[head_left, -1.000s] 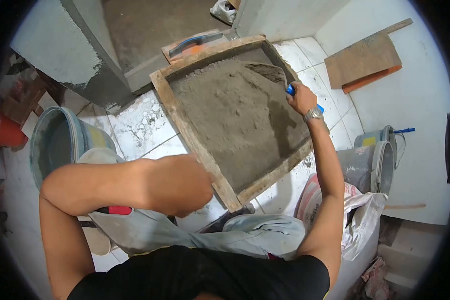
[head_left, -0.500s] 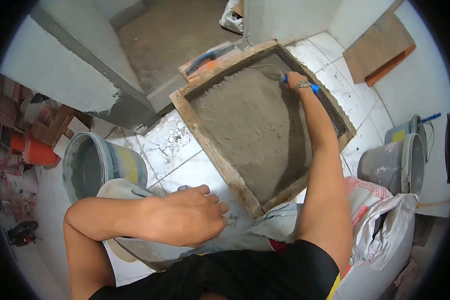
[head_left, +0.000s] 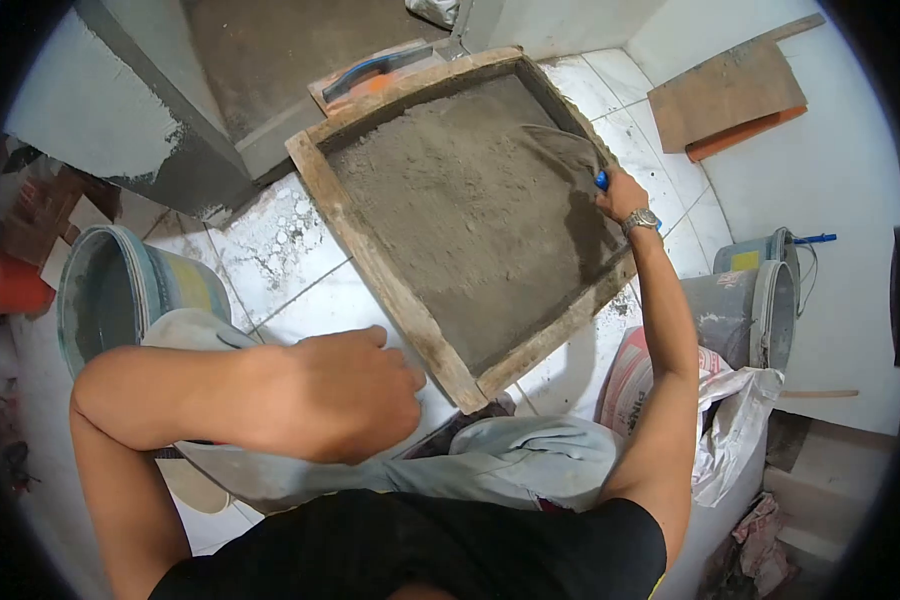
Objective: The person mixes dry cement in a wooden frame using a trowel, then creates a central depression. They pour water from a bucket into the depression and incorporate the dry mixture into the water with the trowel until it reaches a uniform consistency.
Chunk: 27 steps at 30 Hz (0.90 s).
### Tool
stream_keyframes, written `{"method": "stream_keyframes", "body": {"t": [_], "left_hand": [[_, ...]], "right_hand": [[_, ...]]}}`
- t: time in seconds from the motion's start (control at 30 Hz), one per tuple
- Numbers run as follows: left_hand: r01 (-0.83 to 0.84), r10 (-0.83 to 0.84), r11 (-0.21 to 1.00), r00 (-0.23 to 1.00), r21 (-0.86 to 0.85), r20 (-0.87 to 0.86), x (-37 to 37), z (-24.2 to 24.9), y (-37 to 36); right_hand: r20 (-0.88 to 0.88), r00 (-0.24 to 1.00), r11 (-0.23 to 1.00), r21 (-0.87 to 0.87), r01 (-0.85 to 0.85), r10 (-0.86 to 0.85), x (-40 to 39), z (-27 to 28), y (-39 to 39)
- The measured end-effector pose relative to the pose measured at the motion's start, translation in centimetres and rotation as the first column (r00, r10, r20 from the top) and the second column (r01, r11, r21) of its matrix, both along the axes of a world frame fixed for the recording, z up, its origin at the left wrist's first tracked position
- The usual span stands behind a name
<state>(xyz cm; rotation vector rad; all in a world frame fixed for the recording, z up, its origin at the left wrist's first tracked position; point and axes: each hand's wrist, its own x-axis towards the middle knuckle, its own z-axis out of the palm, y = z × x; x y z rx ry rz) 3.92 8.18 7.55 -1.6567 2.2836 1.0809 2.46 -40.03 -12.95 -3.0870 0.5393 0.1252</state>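
My right hand [head_left: 627, 195] is wrapped round the blue handle of a trowel [head_left: 568, 152] at the right side of a wooden-framed tray [head_left: 375, 265]. The trowel's blade, smeared grey, lies against the grey mortar mix [head_left: 450, 220] that covers the tray's bottom. A watch with a metal band circles my right wrist. My left hand [head_left: 355, 395] is closed with curled fingers over my left leg, to the left of the tray's near corner; nothing shows in it, and its palm is hidden.
A bucket [head_left: 135, 290] stands at the left, and two more buckets [head_left: 730, 310] at the right. Beside my right arm sits a cement bag [head_left: 630, 375]. A float with a blue handle [head_left: 375, 72] lies past the tray. A wooden board [head_left: 725, 100] leans at the right wall.
My right hand has drawn the trowel toward me along the tray's right side, its blade now showing more. In view, the tray has shifted left and up. My left hand stays closed.
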Motion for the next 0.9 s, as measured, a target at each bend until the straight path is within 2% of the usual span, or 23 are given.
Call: {"method": "stream_keyframes", "body": {"t": [0.07, 0.13, 0.2, 0.23, 0.3, 0.37, 0.43, 0.6, 0.67, 0.7, 0.73, 0.77, 0.8, 0.83, 0.9], "left_hand": [[0.019, -0.019, 1.0, 1.0, -0.022, -0.008, -0.6, 0.5, 0.2], [0.032, -0.032, 0.999, 0.999, 0.019, -0.029, -0.9, 0.8, 0.4], [0.004, -0.004, 1.0, 0.999, -0.003, 0.036, -1.3, 0.4, 0.7], [-0.016, 0.018, 1.0, 0.995, -0.025, 0.096, -1.5, 0.2, 0.8], [0.002, 0.004, 0.999, 0.991, -0.05, 0.132, -1.4, 0.2, 0.6], [0.029, -0.015, 0.996, 0.985, -0.08, 0.17, -1.8, 0.0, -0.1], [0.074, -0.066, 0.997, 0.974, -0.03, 0.215, -2.5, -0.6, -0.9], [0.051, -0.041, 0.998, 0.975, -0.041, 0.219, -2.3, -1.1, -0.1], [0.024, -0.011, 0.998, 0.98, -0.06, 0.199, -1.8, -1.4, 1.0], [-0.015, 0.027, 0.998, 0.98, -0.064, 0.198, -1.5, -1.6, 1.5], [-0.052, 0.065, 0.996, 0.978, -0.07, 0.197, -1.2, -1.6, 1.7], [-0.015, 0.017, 1.0, 0.975, -0.009, 0.221, -1.0, -0.6, 1.5], [-0.022, 0.026, 1.0, 0.978, -0.022, 0.205, -1.0, -0.6, 1.6], [-0.014, 0.025, 0.996, 0.99, -0.084, 0.137, -1.0, -0.7, 1.9], [-0.029, 0.04, 0.988, 0.997, -0.151, 0.07, -0.9, -0.3, 2.4]], "right_hand": [[-0.142, 0.949, 0.958, -0.089, 0.272, -0.283, -0.1, -1.4, -1.3], [-0.139, 0.953, 0.963, -0.046, 0.267, -0.271, -0.1, -3.9, -2.3], [-0.101, 0.969, 0.972, 0.053, 0.23, -0.224, 0.9, -6.9, -2.9], [-0.069, 0.969, 0.968, 0.064, 0.243, -0.239, 1.5, -6.4, -0.9], [-0.227, 0.959, 0.973, 0.116, 0.202, -0.172, 4.2, -4.7, 1.2], [-0.261, 0.962, 0.971, 0.196, 0.138, -0.084, 6.3, -4.3, 3.7], [-0.202, 0.979, 0.987, 0.158, 0.019, 0.013, 7.7, -4.0, 6.8], [-0.198, 0.971, 0.99, 0.082, -0.118, 0.133, 4.5, 3.0, 9.8], [-0.014, 0.985, 0.981, 0.091, -0.172, 0.174, 1.5, 5.8, 10.1], [-0.038, 0.984, 0.982, 0.087, -0.169, 0.173, 0.7, 5.1, 9.1], [-0.057, 0.998, 0.998, 0.051, -0.038, 0.041, -0.2, 3.7, 7.8], [-0.068, 0.994, 0.996, 0.008, 0.089, -0.088, -1.1, 2.1, 6.3], [-0.084, 0.985, 0.988, 0.024, 0.154, -0.152, -2.6, -0.3, 4.6], [-0.097, 0.973, 0.976, 0.041, 0.214, -0.21, -4.3, -2.8, 3.2], [-0.265, 0.945, 0.961, 0.144, 0.236, -0.192, -6.6, -5.7, 2.7]]}}
